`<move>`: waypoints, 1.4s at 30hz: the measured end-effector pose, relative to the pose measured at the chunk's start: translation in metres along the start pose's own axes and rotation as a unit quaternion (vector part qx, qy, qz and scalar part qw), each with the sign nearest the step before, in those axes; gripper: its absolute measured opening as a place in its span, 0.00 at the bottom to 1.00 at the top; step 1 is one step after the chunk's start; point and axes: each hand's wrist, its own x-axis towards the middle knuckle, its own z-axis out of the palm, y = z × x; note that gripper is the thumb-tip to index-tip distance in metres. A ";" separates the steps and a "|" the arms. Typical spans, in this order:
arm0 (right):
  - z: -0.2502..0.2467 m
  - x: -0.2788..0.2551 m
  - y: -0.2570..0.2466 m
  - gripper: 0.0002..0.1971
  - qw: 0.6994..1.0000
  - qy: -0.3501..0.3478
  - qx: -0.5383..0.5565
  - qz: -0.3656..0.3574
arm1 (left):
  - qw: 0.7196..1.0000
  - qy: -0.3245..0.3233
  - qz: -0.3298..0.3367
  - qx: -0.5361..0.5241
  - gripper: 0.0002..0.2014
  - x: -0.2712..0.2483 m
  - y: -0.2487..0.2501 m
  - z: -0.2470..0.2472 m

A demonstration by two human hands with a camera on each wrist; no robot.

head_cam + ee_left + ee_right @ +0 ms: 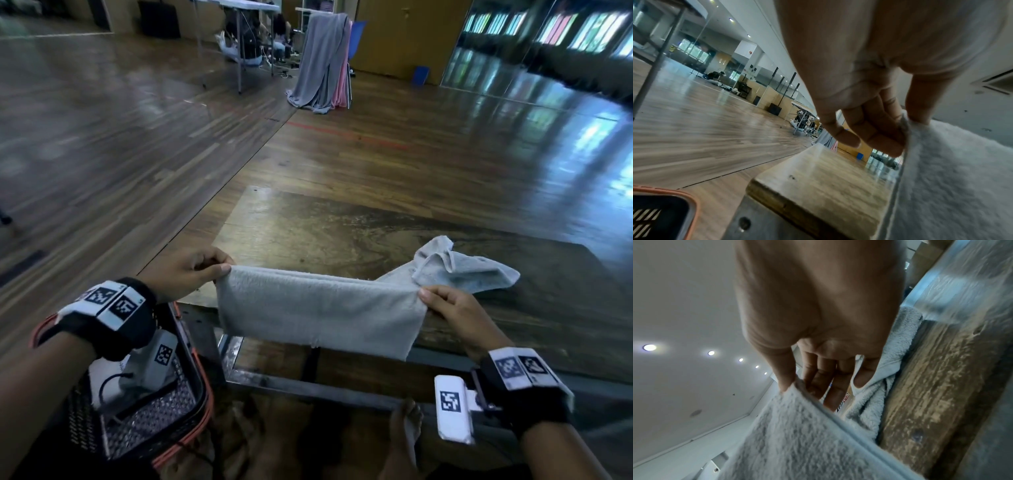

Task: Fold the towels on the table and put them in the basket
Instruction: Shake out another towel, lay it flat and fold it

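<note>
Below the left wrist, the basket (191, 394) stands beside the tabletop's (342, 233) near left corner. Left hand (186, 274) and right hand (455, 311) each pinch a top corner of a folded grey towel (318, 308), which hangs over the near edge. Behind it a crumpled towel (469, 270) lies on the tabletop.

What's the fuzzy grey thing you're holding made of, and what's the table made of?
Towel: looks like soft terry cloth, grey, matte; its fuzzy pile shows and it sags between the hands. Table: the top looks like worn wood, with streaky grain and a dull shine; the frame under its edge looks like metal.
</note>
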 end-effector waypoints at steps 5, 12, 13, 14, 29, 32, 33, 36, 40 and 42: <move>0.007 0.013 0.001 0.07 0.999 0.015 -0.047 0.017 | 0.999 0.041 0.006 0.034 0.05 0.013 -0.010 0.005; 0.022 0.030 -0.006 0.09 0.980 0.133 -0.144 0.025 | 0.978 0.199 -0.009 0.060 0.04 0.043 -0.003 0.019; 0.027 0.032 -0.005 0.11 0.972 0.165 -0.165 0.023 | 0.968 0.239 -0.017 0.075 0.06 0.047 -0.001 0.022; 0.033 0.034 -0.005 0.13 0.965 0.190 -0.181 0.016 | 0.958 0.272 -0.023 0.086 0.07 0.049 0.002 0.027; 0.139 0.027 0.021 0.26 0.820 -0.080 -0.553 -0.127 | 0.899 -0.089 -0.004 0.429 0.25 0.065 -0.002 0.136; 0.128 0.030 0.030 0.31 0.823 -0.058 -0.557 -0.100 | 0.905 -0.076 -0.052 0.416 0.27 0.071 -0.014 0.126; 0.122 0.031 0.033 0.33 0.824 -0.054 -0.557 -0.084 | 0.905 -0.066 -0.066 0.416 0.28 0.071 -0.019 0.120; 0.097 0.033 0.041 0.38 0.823 -0.039 -0.565 -0.040 | 0.899 -0.036 -0.111 0.422 0.30 0.068 -0.034 0.100; 0.068 0.033 0.047 0.37 0.820 -0.012 -0.572 -0.021 | 0.895 -0.037 -0.145 0.420 0.31 0.053 -0.032 0.085; 0.058 0.033 0.048 0.36 0.819 -0.010 -0.572 -0.027 | 0.900 -0.042 -0.121 0.417 0.28 0.043 -0.016 0.089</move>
